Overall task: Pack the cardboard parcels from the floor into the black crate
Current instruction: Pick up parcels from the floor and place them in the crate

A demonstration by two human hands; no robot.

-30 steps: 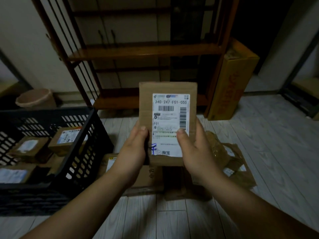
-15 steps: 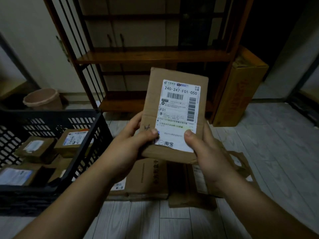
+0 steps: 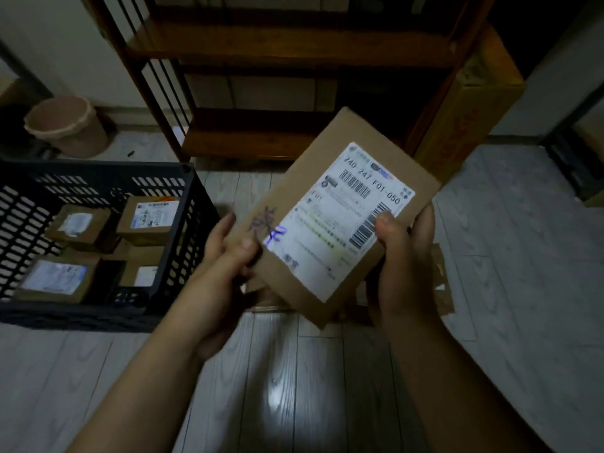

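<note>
Dim light falls on a pale plank floor point(image 3: 294, 387), with a dark wooden shelf point(image 3: 277, 44) against the far wall. Starting at the left, we see a round bin point(image 3: 65, 125) in the corner, and below it the black crate point(image 3: 192, 223) standing on the floor. At least four parcels already lie inside it, among them one with a white label point(image 3: 55, 279) near the front. Our left hand point(image 3: 225, 256) grips the lower left edge of the parcel point(image 3: 333, 223), thumb on top and fingers wrapped behind. That parcel is a flat cardboard box with a printed label, held in the air and tilted, to the right of the crate and apart from it. Our right hand point(image 3: 402, 256) clasps its right edge, thumb pressed on the barcode. More cardboard point(image 3: 439, 282) lies on the floor beneath, mostly hidden by the parcel and our hands. A tall yellow box point(image 3: 464, 103) leans by the shelf.

We judge the step to be carrying this parcel over. Next it must swing left, clear the crate's wall, and settle into a free gap.
</note>
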